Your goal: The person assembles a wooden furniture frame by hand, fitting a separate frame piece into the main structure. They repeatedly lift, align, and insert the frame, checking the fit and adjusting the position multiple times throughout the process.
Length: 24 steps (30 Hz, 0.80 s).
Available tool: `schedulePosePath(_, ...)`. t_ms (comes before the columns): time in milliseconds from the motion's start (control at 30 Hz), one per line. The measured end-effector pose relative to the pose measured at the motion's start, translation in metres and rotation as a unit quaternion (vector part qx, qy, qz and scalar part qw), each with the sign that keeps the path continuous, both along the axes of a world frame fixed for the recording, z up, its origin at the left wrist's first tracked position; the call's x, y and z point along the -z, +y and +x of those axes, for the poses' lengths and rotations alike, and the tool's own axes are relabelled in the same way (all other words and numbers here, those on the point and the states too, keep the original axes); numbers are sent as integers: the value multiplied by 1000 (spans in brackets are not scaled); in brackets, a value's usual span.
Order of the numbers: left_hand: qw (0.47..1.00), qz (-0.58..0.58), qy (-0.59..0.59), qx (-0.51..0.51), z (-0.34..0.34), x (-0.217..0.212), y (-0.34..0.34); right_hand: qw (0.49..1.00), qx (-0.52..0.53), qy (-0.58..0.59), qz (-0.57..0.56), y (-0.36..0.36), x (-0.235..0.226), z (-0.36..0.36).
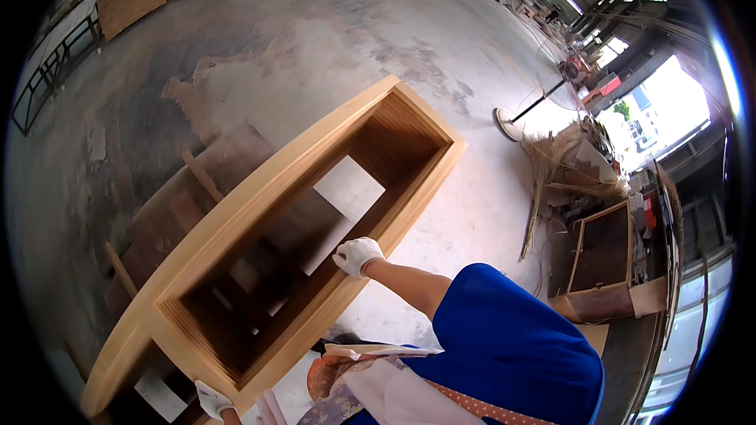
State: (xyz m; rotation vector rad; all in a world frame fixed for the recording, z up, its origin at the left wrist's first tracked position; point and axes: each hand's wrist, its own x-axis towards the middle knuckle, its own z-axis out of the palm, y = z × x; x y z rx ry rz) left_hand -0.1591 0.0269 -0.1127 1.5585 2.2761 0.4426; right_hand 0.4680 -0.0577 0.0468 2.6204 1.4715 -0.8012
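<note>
Nearest, at the bottom of the frame, are the person's blue garment (520, 338) and patterned cloth (394, 393). At lower left the white-gloved left hand (213, 400) lies against the near corner of a large pale wooden frame (264, 183); whether its fingers close on the wood I cannot tell. Near the centre, the right hand (360, 256), also gloved, grips the near rail, fingers curled over its inner edge.

The wooden frame slants from lower left to upper centre. The step in hand looks like steadying or handling it; shifting it would call for a firm hold at both points so that it does not twist.

It is an open-sided box: its long main opening has ribbed inner walls and holds nothing that I can make out, with light and dark surfaces showing through. A second opening, partly cut off, is at lower left.

Beyond, at left, brown boards (177, 216) lie on the floor (315, 39). At right, a scrap heap (587, 165) stands by a dark framed panel (602, 248); whether that closes a container is unclear.
</note>
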Motion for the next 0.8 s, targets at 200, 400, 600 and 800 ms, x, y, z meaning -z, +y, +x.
schedulePosePath(200,977,-68,196,-44,56,-81,10,1000,11,8,-1,2,-10,-1)
schedulePosePath(400,980,-73,172,-67,68,-97,8,1000,2,14,9,2,-10,-1)
schedulePosePath(600,984,-61,163,-47,72,-97,9,1000,21,12,18,-6,-8,1)
schedulePosePath(800,992,-97,70,-36,72,-107,-3,1000,-16,15,2,5,-13,2)
